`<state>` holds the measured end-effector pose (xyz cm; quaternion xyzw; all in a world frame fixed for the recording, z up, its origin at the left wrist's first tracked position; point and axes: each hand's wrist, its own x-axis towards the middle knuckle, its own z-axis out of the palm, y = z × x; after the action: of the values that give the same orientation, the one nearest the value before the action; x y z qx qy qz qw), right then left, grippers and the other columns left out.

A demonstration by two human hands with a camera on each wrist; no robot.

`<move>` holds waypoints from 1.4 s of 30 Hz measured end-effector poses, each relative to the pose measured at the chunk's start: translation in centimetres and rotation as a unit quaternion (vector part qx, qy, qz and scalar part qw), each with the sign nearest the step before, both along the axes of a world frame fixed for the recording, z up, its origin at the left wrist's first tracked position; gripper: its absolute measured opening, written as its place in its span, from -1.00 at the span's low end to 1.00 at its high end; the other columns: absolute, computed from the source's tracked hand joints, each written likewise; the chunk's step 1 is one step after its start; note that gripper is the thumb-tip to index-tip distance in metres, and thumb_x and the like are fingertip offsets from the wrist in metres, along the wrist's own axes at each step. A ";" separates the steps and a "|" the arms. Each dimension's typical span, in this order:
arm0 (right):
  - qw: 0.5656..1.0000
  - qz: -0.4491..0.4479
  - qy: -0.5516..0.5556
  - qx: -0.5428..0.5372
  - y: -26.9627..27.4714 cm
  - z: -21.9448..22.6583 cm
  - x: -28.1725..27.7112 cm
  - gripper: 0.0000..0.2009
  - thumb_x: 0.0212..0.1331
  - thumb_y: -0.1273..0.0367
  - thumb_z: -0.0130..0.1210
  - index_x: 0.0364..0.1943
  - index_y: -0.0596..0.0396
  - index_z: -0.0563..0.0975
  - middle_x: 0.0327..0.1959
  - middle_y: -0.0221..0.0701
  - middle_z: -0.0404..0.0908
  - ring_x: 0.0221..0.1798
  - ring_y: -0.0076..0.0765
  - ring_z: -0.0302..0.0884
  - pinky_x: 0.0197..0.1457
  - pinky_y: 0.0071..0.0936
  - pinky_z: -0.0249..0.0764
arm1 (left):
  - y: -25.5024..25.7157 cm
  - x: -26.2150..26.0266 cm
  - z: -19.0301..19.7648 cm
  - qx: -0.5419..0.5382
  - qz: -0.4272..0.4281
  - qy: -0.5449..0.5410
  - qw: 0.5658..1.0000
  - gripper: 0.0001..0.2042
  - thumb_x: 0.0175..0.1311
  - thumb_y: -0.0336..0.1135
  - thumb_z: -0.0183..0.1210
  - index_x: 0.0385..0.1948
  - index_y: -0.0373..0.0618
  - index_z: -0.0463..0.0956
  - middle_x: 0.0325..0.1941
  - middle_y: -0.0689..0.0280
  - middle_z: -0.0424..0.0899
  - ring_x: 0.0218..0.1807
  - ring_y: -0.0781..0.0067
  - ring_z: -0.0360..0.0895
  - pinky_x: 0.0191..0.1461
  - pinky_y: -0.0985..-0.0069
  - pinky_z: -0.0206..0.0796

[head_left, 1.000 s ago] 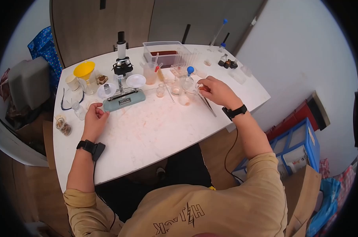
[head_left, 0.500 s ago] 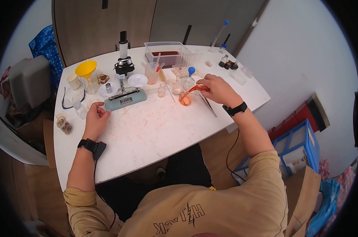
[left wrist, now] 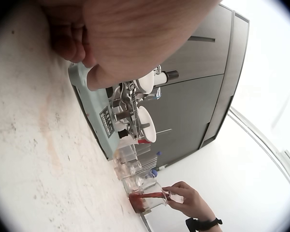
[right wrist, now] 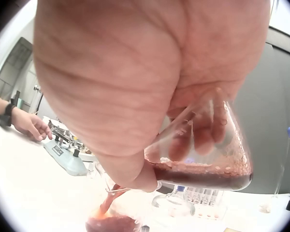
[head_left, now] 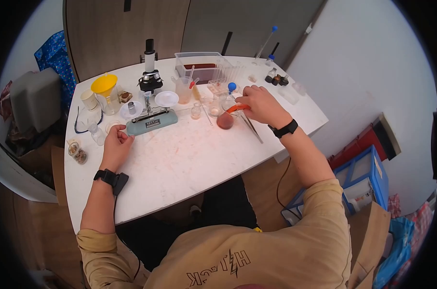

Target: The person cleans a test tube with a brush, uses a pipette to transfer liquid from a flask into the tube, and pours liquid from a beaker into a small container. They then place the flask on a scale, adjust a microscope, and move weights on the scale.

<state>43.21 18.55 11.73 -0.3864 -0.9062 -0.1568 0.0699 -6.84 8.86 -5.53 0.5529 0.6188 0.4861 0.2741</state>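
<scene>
My right hand (head_left: 264,105) grips a glass conical flask (right wrist: 239,154) tipped on its side, its neck between thumb and fingers. Dark red liquid (right wrist: 208,180) lies along the flask's lower wall and streams from the mouth into a glass beaker (head_left: 225,121) on the table. Reddish liquid fills the beaker's lower part in the left wrist view. My left hand (head_left: 116,147), fingers loosely bent and holding nothing, rests by the left end of a green balance (head_left: 153,125), thumb and fingertips right at its base. Tweezers (head_left: 252,129) lie beside the beaker, under the right hand.
Close behind the beaker stands a flask with a blue stopper (head_left: 232,87). A microscope (head_left: 150,67), a clear plastic box (head_left: 199,60) and a yellow funnel (head_left: 104,84) stand further back. Jars (head_left: 77,151) sit at the left edge; small dark bottles (head_left: 277,78) at the far right.
My right hand has tipped the flask; red liquid began to pour, and the beaker's contents rose from almost nothing to a dark red pool. The left hand has stayed by the balance.
</scene>
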 end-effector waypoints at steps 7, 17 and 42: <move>0.996 0.020 -0.059 0.063 0.3 0.6 -1.1 -0.69 0.15 0.50 0.43 -0.02 -0.14 0.90 -0.04 -0.40 0.70 0.18 -0.19 0.63 0.34 -0.22 0.51 | 0.0 0.0 0.1 -0.005 -0.003 -0.002 1.000 -0.57 0.48 -0.46 0.43 0.31 -0.28 0.53 -0.23 0.48 0.56 -0.23 0.69 0.47 -0.10 0.63 0.40; 0.991 0.065 -0.047 0.108 0.6 0.4 -1.5 -0.67 0.11 0.53 0.42 -0.04 -0.13 0.87 -0.09 -0.38 0.70 0.15 -0.16 0.61 0.45 -0.18 0.44 | 0.1 -0.1 0.0 -0.002 0.002 -0.001 1.000 -0.56 0.45 -0.46 0.46 0.28 -0.30 0.54 -0.23 0.44 0.59 -0.26 0.65 0.49 -0.13 0.59 0.43; 0.783 -0.220 0.559 -0.160 2.2 -8.3 10.8 -0.60 0.35 0.32 0.55 0.13 0.31 0.74 -0.05 -0.36 0.82 -0.01 -0.46 0.73 0.13 -0.47 0.66 | 0.3 -0.8 -0.6 0.006 -0.003 0.035 0.999 -0.54 0.50 -0.40 0.45 0.34 -0.27 0.54 -0.21 0.45 0.58 -0.20 0.65 0.51 -0.07 0.61 0.45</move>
<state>54.00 20.71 3.41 -0.6013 -0.6108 0.2228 0.4644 -7.61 9.21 -6.15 0.5736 0.6231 0.4693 0.2502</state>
